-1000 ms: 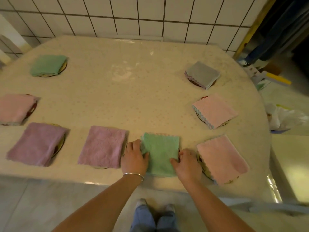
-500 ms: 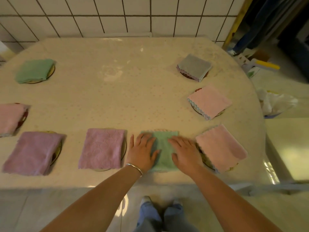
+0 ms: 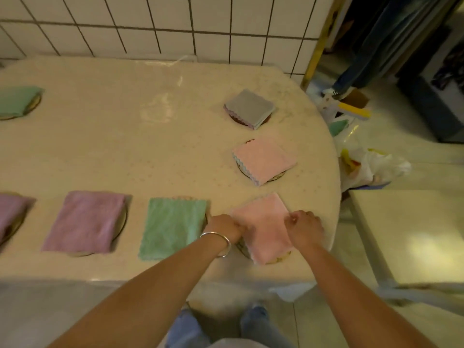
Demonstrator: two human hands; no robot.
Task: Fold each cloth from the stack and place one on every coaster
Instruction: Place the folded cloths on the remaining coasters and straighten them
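Two hands, left hand and right hand, moved off the folded green terry cloth, now pinch the near-right folded pink terry cloth on its round coaster; judged final straightening.

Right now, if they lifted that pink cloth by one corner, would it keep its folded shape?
Probably not. The pink cloth looks soft and fluffy, so it would likely droop and unfold. It seems light: both the left hand and right hand pinch its edges with fingertips. It should not slide far on its coaster.
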